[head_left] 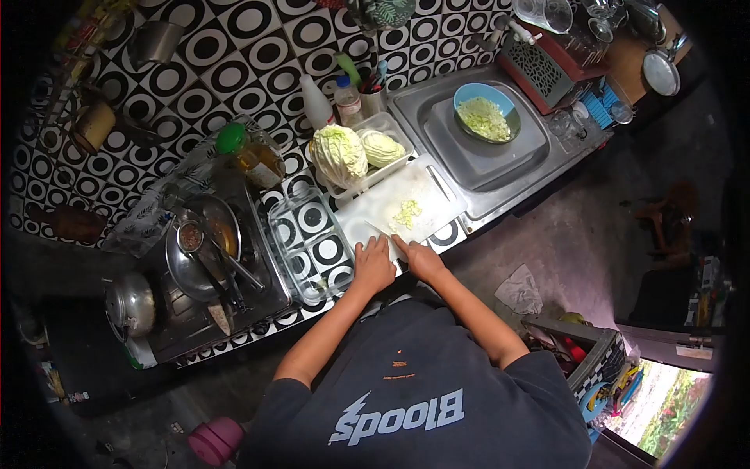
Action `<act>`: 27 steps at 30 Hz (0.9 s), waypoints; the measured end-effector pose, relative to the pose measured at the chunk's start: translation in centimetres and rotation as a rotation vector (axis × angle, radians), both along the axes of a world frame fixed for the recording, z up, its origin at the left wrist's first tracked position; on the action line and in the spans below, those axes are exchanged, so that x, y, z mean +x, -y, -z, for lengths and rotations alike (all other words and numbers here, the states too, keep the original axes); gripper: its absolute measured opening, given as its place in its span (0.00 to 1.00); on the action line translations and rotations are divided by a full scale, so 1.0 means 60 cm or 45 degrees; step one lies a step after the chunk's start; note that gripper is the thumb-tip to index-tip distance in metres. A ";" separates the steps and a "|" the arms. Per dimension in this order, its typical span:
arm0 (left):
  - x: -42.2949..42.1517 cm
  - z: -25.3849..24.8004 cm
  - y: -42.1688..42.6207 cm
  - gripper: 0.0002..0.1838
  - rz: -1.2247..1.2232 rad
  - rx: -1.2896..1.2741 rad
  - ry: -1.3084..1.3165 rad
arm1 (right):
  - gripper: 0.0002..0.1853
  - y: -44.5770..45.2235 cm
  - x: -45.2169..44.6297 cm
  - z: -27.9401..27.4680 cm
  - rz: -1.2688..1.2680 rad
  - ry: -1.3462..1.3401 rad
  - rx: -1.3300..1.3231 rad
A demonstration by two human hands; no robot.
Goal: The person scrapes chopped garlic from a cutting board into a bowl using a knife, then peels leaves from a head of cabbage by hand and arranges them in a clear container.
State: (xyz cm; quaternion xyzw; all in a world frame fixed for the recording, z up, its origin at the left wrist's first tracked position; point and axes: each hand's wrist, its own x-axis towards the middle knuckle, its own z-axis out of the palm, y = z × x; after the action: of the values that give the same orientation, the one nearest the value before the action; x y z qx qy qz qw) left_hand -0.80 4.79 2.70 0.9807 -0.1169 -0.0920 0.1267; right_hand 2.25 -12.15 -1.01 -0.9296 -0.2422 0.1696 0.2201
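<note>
Two hands low at the near edge of the white cutting board (375,205): left hand (375,266), right hand (420,258), just beside each other. Thin blade (376,227) by the fingers; can't tell if either set is clamped on it. Chopped cabbage (406,213) on board, beyond right hand. Cabbage head (339,154) in tray (381,175) behind. Bowl (500,95) of shreds (482,116) at sink (483,209).

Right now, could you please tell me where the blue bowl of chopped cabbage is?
In the head view, the blue bowl sits at the sink, right of centre and towards the top, between the cutting board and the red rack.
</note>
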 end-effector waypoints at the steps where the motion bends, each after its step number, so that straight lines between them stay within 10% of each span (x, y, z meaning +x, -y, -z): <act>1: -0.001 0.003 0.000 0.33 0.001 -0.004 0.012 | 0.38 0.000 0.000 -0.001 0.001 0.000 -0.001; 27: -0.016 0.016 0.001 0.33 -0.109 -0.098 0.057 | 0.40 0.042 -0.047 -0.026 0.056 0.029 0.086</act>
State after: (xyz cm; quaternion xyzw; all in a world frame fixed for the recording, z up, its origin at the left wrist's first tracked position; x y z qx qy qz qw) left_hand -1.78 4.70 1.77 0.9810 -0.0813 -0.0598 0.1655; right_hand -0.54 -14.64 0.56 -0.9286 -0.2298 0.1457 0.2522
